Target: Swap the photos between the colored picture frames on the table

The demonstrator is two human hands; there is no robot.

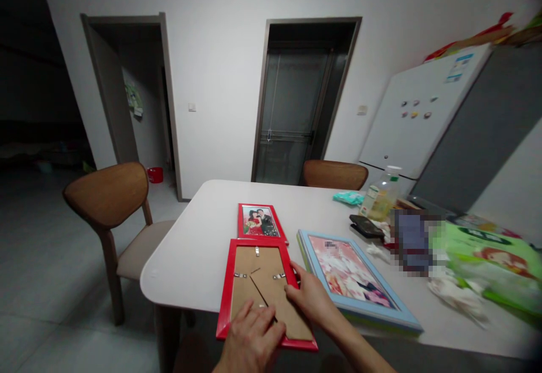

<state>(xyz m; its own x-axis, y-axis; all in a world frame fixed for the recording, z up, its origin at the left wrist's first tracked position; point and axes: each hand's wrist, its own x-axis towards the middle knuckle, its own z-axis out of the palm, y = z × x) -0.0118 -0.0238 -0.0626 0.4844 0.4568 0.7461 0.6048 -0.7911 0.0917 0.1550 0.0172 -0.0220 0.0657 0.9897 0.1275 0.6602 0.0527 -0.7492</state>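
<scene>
A red picture frame [225,305] lies face down at the table's near edge, showing its brown backing board [266,288]. Metal clips sit at the board's top and two sides, and a dark slanted strip crosses its middle. My right hand [313,297] grips the frame's right side, thumb on the back. At the frame's lower edge, my left hand [254,333] has bent fingers pressed together on the board, covering whatever is beneath. Just beyond lies a second red frame [240,223] with a couple's photo facing up. A light-blue framed picture [359,277] lies to the right.
On the right of the white table [190,266] are a bottle [381,195], a dark wallet-like item [366,227], crumpled tissues [457,294] and a green package [491,254]. Wooden chairs stand at the left [110,195] and far side [334,175].
</scene>
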